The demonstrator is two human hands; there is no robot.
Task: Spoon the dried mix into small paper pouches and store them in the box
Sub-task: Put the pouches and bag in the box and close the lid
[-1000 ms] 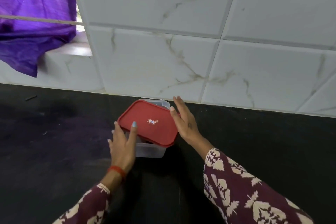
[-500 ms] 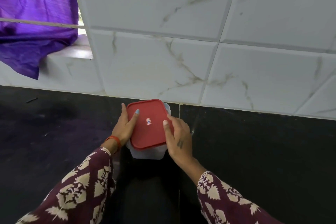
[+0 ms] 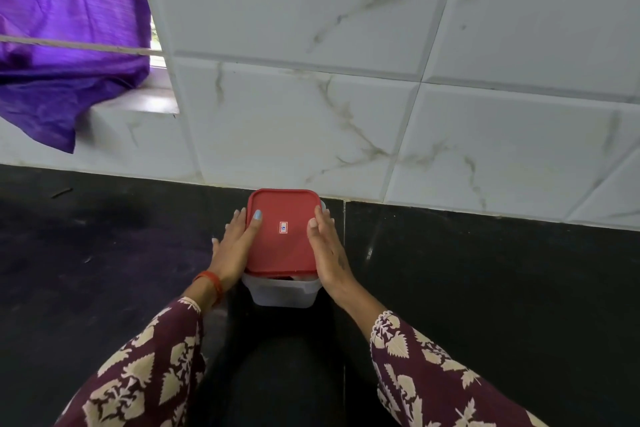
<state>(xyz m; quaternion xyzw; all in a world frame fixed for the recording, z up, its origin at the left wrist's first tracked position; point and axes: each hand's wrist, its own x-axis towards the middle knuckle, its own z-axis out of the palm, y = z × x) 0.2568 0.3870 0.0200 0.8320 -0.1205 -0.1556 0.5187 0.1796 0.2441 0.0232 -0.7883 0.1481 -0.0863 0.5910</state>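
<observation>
Box [image 3: 282,293]: one clear plastic container sits at the centre of the frame on the black counter [image 3: 485,288], its far side close to the tiled wall [image 3: 311,114]. One red lid [image 3: 282,230] lies on top of it, with a small white sticker in its middle; the lid's near edge looks slightly raised, and something dark shows just under it, too small to make out.

Two hands frame the box. At the lid's left side, the left hand [image 3: 235,246] has its fingers straight and spread; its thumb, the nail painted pale blue, lies on the lid's top. One red band circles that wrist. At the lid's right side, the right hand [image 3: 327,253] has its fingers straight and together along the edge and its thumb on the lid. Neither hand curls round anything.

Two maroon sleeves with cream leaf prints fill the lower corners of the frame. One purple cloth [image 3: 69,38] hangs in the upper left, crossed by two pale bars.
</observation>
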